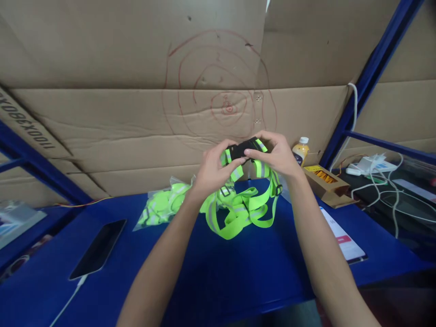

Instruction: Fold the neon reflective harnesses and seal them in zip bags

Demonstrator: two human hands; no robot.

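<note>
Between my two hands is a black plastic buckle (242, 149) on neon-yellow reflective straps (235, 218). My left hand (217, 167) is closed on the buckle's left side, with the thumb along its lower edge. Closed on the right side, my right hand (277, 152) presses its thumb on the buckle's front. The straps hang below in loose loops over the blue table, with black slider buckles on them. Whether the buckle's halves are fully joined cannot be told. A clear plastic bag (160, 204) of the same neon material lies left of the straps.
A black phone (98, 249) with a white cable lies on the blue table (238, 281) at left. At right are a lit phone (344, 236), a cardboard box (325, 184), a yellow bottle (301, 149) and white cables. Cardboard (119, 118) stands behind, between blue metal posts.
</note>
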